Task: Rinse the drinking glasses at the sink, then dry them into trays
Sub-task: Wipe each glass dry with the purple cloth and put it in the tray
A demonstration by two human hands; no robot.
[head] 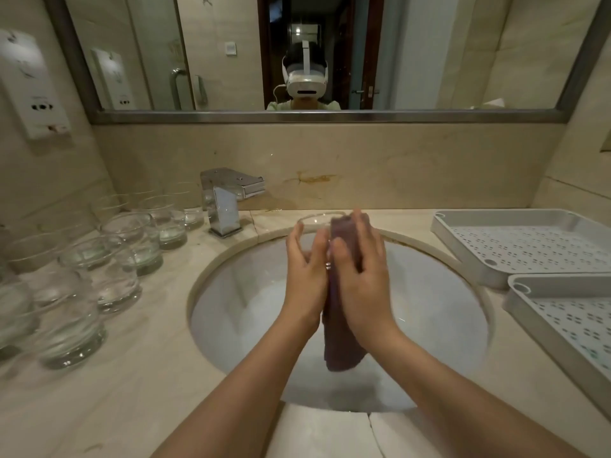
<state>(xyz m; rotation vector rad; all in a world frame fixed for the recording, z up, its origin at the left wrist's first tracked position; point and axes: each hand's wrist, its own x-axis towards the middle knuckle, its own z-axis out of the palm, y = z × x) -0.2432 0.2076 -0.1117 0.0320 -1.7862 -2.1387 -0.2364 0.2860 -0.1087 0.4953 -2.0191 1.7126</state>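
Over the round white sink (251,312) my left hand (305,269) grips a clear drinking glass (314,223), its rim showing above my fingers. My right hand (360,269) presses a purple-brown cloth (340,338) against the glass's right side; the cloth hangs down between my wrists. Several clear glasses (109,259) stand in rows on the counter at the left. Two white perforated trays hold nothing: one (515,239) at the back right, another (562,322) nearer at the right edge.
A square chrome tap (228,200) stands left of the sink's back rim, with no water running. A mirror (231,54) spans the wall behind. A white wall unit (33,87) hangs at the left. Beige marble counter surrounds the basin.
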